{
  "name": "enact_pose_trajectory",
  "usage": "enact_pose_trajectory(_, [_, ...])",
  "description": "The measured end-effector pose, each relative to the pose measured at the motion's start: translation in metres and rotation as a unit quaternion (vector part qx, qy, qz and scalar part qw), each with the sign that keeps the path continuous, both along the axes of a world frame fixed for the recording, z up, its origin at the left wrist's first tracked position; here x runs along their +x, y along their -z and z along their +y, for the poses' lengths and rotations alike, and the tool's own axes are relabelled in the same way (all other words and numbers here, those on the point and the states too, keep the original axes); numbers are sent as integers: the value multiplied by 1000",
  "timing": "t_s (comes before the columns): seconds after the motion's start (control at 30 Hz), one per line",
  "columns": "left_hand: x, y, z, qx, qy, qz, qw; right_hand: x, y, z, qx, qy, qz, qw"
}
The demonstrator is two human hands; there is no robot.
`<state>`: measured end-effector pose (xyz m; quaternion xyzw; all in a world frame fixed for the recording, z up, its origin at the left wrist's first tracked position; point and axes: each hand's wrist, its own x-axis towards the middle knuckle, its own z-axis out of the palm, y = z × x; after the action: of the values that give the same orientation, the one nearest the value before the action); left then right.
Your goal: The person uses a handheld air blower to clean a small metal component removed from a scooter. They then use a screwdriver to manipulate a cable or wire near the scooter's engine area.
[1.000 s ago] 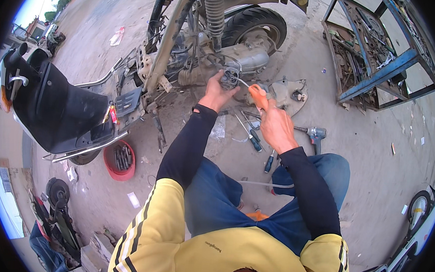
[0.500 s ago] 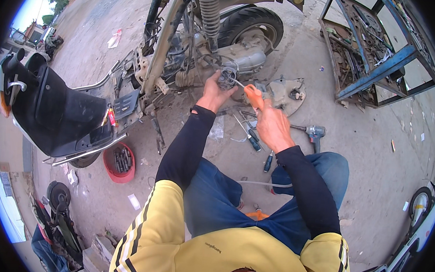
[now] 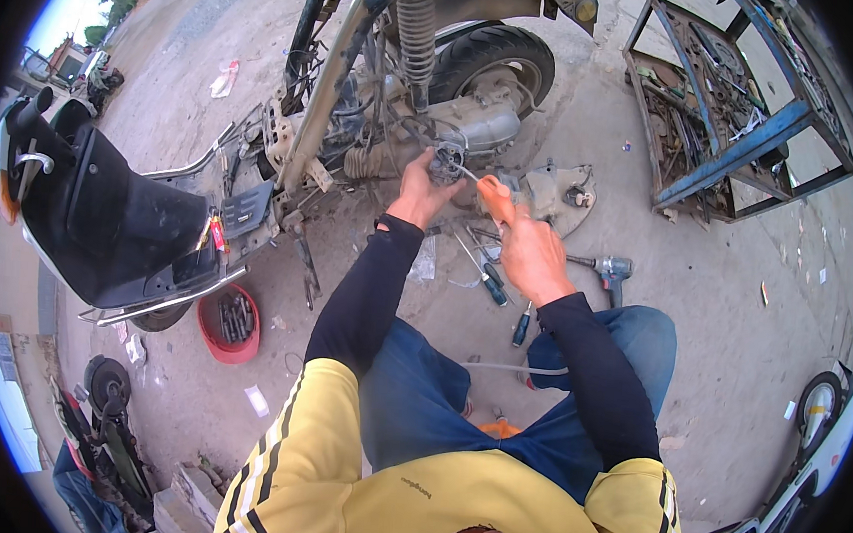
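Progress, L to R. Scooter [image 3: 142, 205]: front shield and footboard in place; behind them the frame tube [image 3: 331, 85] is bare of panels. Red bowl [image 3: 237, 356] on the ground by the footboard holds dark, elongated parts, too small to identify. Left hand [image 3: 417, 190]: grip closed around a small metal part [image 3: 446, 163], just in front of the exposed engine casing [image 3: 487, 130]; cannot tell whether the part is wholly free of it. Right hand [image 3: 534, 258]: grip clamped on an orange-handled tool [image 3: 494, 197], its thin pale tube pointing at the part; tip contact not resolvable. Flat metal cover [image 3: 553, 201] lies off the machine. Judgement: stripping well advanced, work on the held part in hand; panels and cover not back on.

Room, L to R. Frame and engine casing crowd the left hand's far and outer sides, so clearance there looks tight. Blue-handled screwdrivers [image 3: 493, 288] lie on the ground left of the right wrist. Pale hose [image 3: 513, 369] spans the gap between the legs; possible snag. Power driver [image 3: 610, 272] lies near the right wrist. Beyond, a wide run of concrete ground [image 3: 739, 271] reaches the blue-edged rack [image 3: 746, 159], well apart from both hands. Freest directions, as judged: rightward, and back toward the body.
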<state>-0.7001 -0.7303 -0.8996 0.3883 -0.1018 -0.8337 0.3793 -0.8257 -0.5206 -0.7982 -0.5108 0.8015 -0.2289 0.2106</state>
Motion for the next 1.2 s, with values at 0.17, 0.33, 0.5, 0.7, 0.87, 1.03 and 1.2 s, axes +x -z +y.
enact_pose_trajectory(0.17, [1,0,3,0,10,-27,1000,-19,-18,4,35,11,-33,999])
enact_pose_trajectory(0.33, [-7,9,2,-17,6,-82,996,-25,-14,2,21,16,-69,997])
enact_pose_trajectory(0.5, [-3,18,-2,-37,2,-103,994,-33,-9,-1,1,13,-122,993])
enact_pose_trajectory(0.7, [-3,13,-3,-5,12,-99,995,-44,-13,-4,-50,-6,-178,983])
enact_pose_trajectory(0.87, [-4,12,4,-84,17,-94,992,-61,-9,-8,6,-3,-283,959])
enact_pose_trajectory(1.03, [16,15,-1,-53,47,-85,994,-56,-32,-7,46,-15,-416,908])
enact_pose_trajectory(1.2, [11,-12,9,-41,58,-91,993,-51,-21,-4,71,-14,-338,938])
